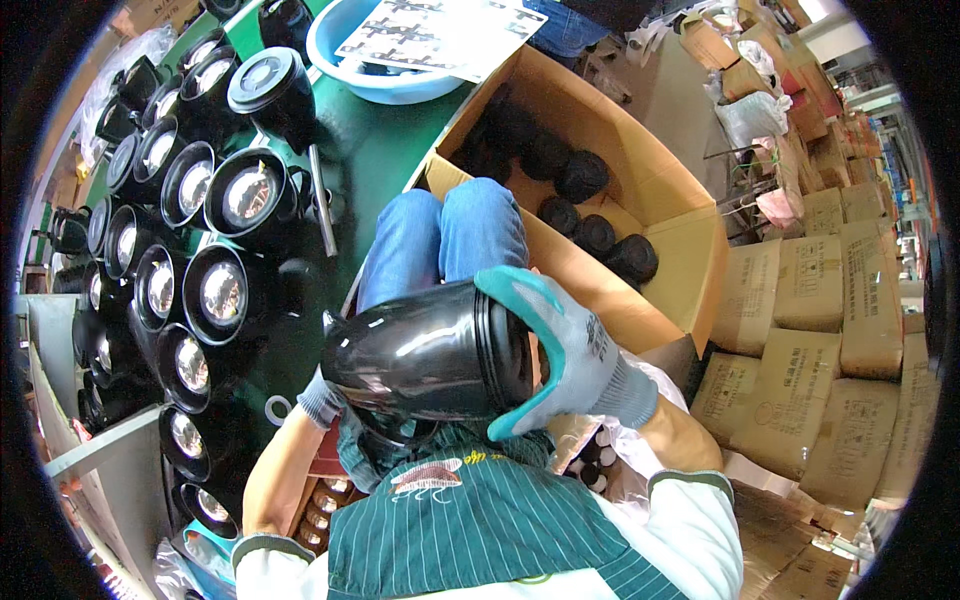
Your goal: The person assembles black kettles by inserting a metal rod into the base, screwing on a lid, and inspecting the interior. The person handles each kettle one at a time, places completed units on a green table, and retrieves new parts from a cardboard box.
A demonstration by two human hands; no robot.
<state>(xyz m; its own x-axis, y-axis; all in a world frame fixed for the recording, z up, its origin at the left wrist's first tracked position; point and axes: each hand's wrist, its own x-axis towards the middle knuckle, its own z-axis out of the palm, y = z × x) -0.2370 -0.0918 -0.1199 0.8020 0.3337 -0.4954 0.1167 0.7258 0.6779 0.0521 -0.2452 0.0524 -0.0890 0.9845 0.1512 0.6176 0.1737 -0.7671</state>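
A glossy black vacuum jug (pixel 420 350) lies on its side across my lap, its ringed end toward my right. My right hand (pixel 555 345), in a grey and teal glove, is spread around that ringed end and grips it, thumb below and fingers above. My left hand (pixel 325 398), gloved too, reaches under the jug's other end and supports it; its fingers are hidden behind the body. To the left, several black jugs with mirror-like insides (pixel 222 295) stand on the green table (pixel 385 135). One jug (pixel 268 85) among them has a dark lid on.
An open cardboard box (pixel 640 130) with several round black lids (pixel 580 175) stands beyond my knees. A blue basin (pixel 400 88) with a printed sheet (pixel 440 35) over it sits on the table. A metal rod (pixel 322 200) lies near the jugs. Stacked cartons (pixel 785 390) are at right.
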